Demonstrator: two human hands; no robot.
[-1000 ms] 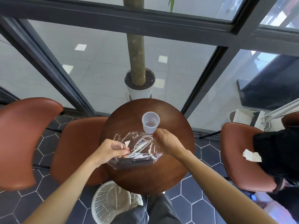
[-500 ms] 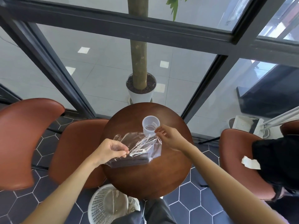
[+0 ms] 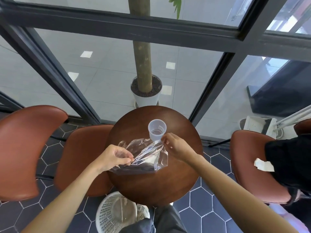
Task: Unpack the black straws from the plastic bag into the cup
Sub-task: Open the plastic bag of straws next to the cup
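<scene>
Window (image 3: 104, 69): running across the far side, dark frames crossing the glass, pale tiled floor showing beyond.
Chairs (image 3: 30, 148): 3 brown seats sitting around the table, 2 on the left and 1 on the right; the right one is carrying a black garment (image 3: 289, 158) and a white scrap of paper (image 3: 263, 164).
Table (image 3: 156, 185): round, dark wood, standing between the chairs and carrying the cup and the bag.
Tree (image 3: 141, 47): trunk rising from a white pot (image 3: 146, 96) just beyond the table's far edge.
Basket (image 3: 114, 214): white, perforated, sitting on the floor under the table's near-left edge.
Bag (image 3: 146, 155): clear plastic, crumpled, lying at the table's middle toward the left edge, its mouth being held up between both hands.
Left hand (image 3: 114, 157): fingers closing in a pinch on the bag's left edge, near the table's left edge.
Right hand (image 3: 175, 145): thumb and fingertips pinching the bag's upper right corner, just beside the cup's base.
Cup (image 3: 157, 130): clear plastic, standing upright toward the table's far edge, holding no straws.
Straws (image 3: 134, 169): black, lying bunched along the bag's near edge inside the plastic, resting on the table; their count is too blurred to tell.
</scene>
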